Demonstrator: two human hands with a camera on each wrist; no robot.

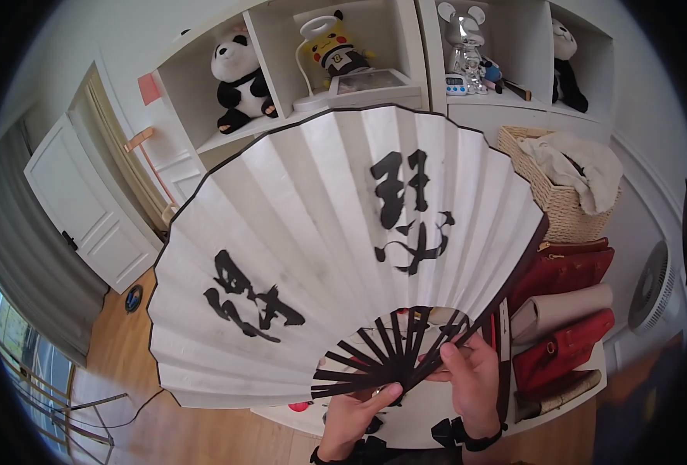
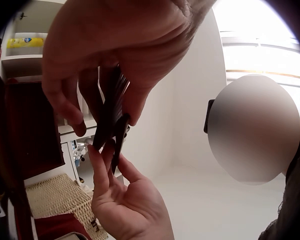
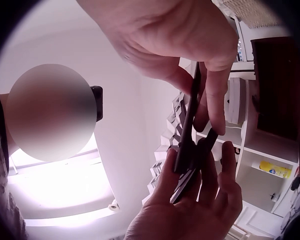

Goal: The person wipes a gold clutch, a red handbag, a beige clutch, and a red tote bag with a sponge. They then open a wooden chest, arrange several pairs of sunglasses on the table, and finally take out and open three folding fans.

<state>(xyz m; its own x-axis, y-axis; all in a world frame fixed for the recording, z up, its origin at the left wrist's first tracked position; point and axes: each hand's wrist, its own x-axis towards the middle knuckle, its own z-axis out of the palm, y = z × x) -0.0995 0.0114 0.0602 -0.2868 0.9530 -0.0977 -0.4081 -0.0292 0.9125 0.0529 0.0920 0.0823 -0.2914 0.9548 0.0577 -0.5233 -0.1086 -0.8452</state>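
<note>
A large white folding fan (image 1: 320, 232) with black brush characters and dark ribs is spread wide in the head view, held up over the white table (image 1: 429, 422). My left hand (image 1: 353, 418) pinches the lower left ribs close to the pivot, thumb in front. On the other side, my right hand (image 1: 474, 380) grips the right-hand guard stick, its thumb lying along the front. Both wrist views show the dark ribs (image 2: 110, 112) edge-on between the fingers of the two hands. The fan's pleated paper (image 3: 162, 150) shows behind the guard in the right wrist view.
Red bags (image 1: 564, 349) and a beige roll (image 1: 564, 312) lie at the table's right side. Behind them stands a wicker basket (image 1: 568, 205) with cloth in it. White shelves (image 1: 429, 54) holding plush toys line the back, and a fan appliance (image 1: 654, 287) stands far right.
</note>
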